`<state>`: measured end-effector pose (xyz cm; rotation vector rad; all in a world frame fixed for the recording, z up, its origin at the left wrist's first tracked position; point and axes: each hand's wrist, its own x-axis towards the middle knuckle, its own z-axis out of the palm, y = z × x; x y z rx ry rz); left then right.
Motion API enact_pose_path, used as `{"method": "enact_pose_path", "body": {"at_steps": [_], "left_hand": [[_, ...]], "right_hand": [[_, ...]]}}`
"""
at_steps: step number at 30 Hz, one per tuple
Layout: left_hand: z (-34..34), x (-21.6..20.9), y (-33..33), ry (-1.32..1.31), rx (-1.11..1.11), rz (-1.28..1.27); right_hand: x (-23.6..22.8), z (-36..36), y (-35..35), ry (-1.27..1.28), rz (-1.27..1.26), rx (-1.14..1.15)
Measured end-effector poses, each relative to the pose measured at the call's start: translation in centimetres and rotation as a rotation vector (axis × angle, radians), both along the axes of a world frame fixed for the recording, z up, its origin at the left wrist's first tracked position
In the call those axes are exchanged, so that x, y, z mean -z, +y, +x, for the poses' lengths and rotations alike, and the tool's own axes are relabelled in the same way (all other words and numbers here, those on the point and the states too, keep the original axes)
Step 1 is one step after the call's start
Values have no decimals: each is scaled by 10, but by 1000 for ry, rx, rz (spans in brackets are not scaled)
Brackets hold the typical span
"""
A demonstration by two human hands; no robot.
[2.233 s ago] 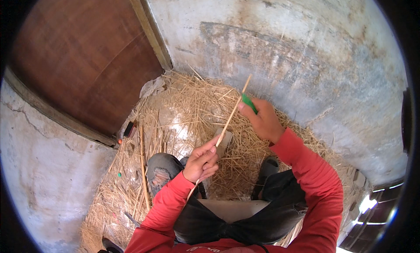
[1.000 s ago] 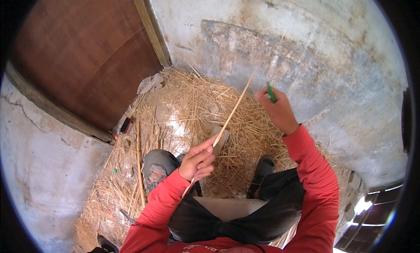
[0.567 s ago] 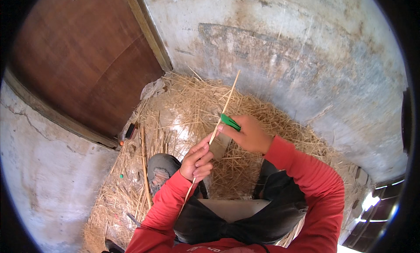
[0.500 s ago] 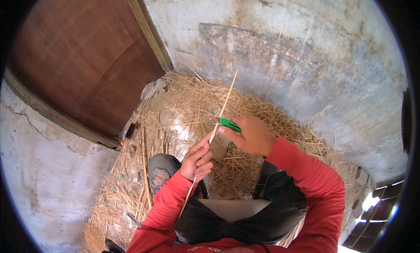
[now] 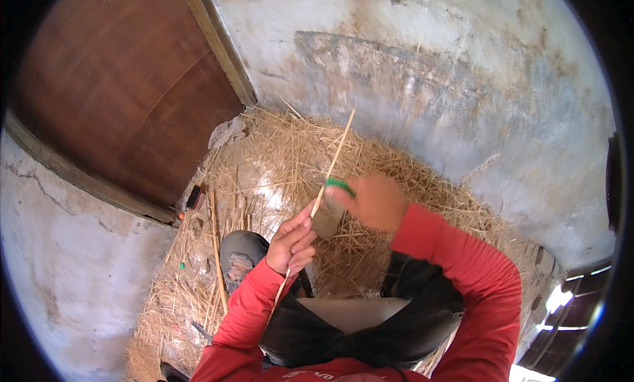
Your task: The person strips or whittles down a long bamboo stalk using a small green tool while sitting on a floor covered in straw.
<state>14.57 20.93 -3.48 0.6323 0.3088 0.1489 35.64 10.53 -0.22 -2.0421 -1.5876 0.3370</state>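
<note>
A thin pale strip of split bamboo or cane slants up and away between my knees. My left hand is closed around its lower part, and the strip's tail runs down past my left wrist. In my right hand, smeared by motion, is a green-handled utility knife. Its blade end lies at the strip, a little above my left fingertips; whether the edge touches is too blurred to tell.
Pale shavings cover the floor. A brown door stands at the left, and a stained wall rises ahead. Beside my left knee lies a long stick. Near the door are a crumpled pale sheet and a small dark object.
My right hand and the knife have shifted slightly left and down along the strip, and now look blurred. My left hand keeps its grip on the strip.
</note>
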Motion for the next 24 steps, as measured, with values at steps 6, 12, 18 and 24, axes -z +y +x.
{"method": "enact_pose_path", "body": {"at_steps": [6,12,18,24], "left_hand": [[-5,7,-8,49,116,70],[-4,-2,-4,-21,95,49],[2,3,-4,-39,55,47],[5,3,-2,10,-7,14]], "right_hand": [[32,126,17,136,204,450],[-10,150,-29,167,376,523],[-28,52,-11,126,182,209],[-10,-9,-11,35,-29,-73]]}}
